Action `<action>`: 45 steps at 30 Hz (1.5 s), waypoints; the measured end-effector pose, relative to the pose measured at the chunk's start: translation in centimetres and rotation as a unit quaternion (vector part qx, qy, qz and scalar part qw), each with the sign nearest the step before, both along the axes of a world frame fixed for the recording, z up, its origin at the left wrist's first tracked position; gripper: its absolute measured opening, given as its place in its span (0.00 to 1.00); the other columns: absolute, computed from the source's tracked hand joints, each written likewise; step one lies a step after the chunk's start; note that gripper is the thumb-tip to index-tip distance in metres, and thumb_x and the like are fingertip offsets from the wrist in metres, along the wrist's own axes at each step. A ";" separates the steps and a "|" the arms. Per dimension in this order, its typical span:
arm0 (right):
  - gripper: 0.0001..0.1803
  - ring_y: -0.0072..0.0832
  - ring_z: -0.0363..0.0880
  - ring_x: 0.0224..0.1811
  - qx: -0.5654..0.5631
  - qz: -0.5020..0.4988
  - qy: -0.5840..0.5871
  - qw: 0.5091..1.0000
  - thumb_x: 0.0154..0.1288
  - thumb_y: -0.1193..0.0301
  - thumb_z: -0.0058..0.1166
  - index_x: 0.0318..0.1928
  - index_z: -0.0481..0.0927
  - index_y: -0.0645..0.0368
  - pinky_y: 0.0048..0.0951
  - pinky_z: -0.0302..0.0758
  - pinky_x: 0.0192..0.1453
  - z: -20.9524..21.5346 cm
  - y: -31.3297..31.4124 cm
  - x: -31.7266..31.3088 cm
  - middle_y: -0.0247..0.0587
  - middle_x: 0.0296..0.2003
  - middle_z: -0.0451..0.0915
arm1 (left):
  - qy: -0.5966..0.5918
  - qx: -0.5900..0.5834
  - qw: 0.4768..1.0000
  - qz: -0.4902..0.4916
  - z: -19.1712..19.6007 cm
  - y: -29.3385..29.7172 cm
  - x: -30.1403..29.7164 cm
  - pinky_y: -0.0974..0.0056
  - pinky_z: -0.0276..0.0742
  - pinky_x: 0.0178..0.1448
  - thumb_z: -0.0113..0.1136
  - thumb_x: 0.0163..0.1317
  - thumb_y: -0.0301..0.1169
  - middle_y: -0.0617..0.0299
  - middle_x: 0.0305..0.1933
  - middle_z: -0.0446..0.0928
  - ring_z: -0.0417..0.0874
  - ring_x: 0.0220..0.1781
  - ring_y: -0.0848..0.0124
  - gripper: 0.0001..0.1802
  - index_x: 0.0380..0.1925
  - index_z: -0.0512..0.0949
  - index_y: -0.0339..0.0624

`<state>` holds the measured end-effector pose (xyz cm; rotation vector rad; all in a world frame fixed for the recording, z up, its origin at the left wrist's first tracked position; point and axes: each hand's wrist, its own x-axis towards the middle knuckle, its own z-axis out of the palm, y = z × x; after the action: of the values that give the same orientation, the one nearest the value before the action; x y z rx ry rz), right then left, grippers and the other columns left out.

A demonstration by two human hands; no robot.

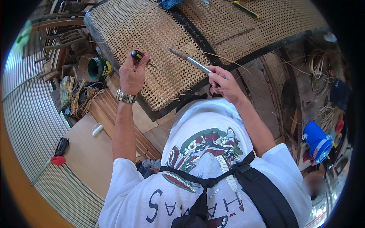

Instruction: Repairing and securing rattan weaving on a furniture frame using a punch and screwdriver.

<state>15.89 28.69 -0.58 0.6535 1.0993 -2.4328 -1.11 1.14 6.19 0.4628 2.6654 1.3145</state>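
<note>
My left hand (pixel 132 74), with a metal watch on the wrist, is closed round a short tool with a rounded black-and-yellow handle (pixel 137 55). A thin dark shaft sticks out past the fingers, like that of a screwdriver or an awl. In my right hand (pixel 223 83) is a metal rod (pixel 197 65) with a rough brown end, pointing up and to the left; its lower end is hidden by the hand. Both hands are over or beside a woven cane panel (pixel 167 85) in a dark frame (pixel 188 28). Loose strands stick out along the panel's near edge.
On the far part of the cane lie a yellow-and-black cutter (pixel 245 9) and a blue cloth (pixel 170 3). A green bucket (pixel 98 68) and cane strips (pixel 87 100) are at the left. To the right are a blue jug (pixel 316 138) and coiled strands (pixel 319 62).
</note>
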 end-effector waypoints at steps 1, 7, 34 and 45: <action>0.18 0.09 0.59 0.19 0.000 0.001 -0.002 1.000 0.76 0.70 0.51 0.62 0.75 0.62 0.15 0.57 0.21 0.0 -0.1 -0.2 0.23 0.25 0.69 | 0.000 0.000 1.000 -0.001 -0.2 0.0 -0.3 0.70 0.75 0.36 0.67 0.70 0.32 0.67 0.32 0.83 0.77 0.30 0.81 0.09 0.44 0.81 0.41; 0.18 0.10 0.62 0.21 0.007 0.023 0.010 1.000 0.76 0.69 0.52 0.62 0.75 0.62 0.15 0.58 0.22 0.3 -1.7 -0.5 0.23 0.26 0.70 | -0.014 -0.036 0.999 -0.038 -0.9 -0.3 0.4 0.71 0.75 0.36 0.67 0.70 0.31 0.68 0.33 0.84 0.76 0.31 0.81 0.09 0.45 0.80 0.42; 0.18 0.08 0.61 0.20 0.027 0.066 0.067 0.995 0.77 0.69 0.51 0.62 0.77 0.61 0.15 0.57 0.20 0.5 -0.8 0.0 0.23 0.24 0.69 | -0.030 0.020 0.999 -0.015 -1.6 0.0 0.8 0.72 0.76 0.39 0.64 0.72 0.32 0.66 0.38 0.86 0.81 0.36 0.80 0.09 0.46 0.79 0.39; 0.20 0.09 0.64 0.26 0.039 0.067 0.024 0.997 0.75 0.70 0.52 0.64 0.78 0.62 0.17 0.62 0.29 0.8 -0.7 3.9 0.22 0.28 0.71 | -0.037 0.063 0.997 0.009 -1.6 0.4 3.1 0.72 0.78 0.44 0.63 0.72 0.28 0.66 0.39 0.86 0.82 0.40 0.80 0.07 0.47 0.80 0.41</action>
<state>19.83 28.02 0.24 0.5290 1.2212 -2.3127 1.96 1.55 4.57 0.3983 2.5431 1.4807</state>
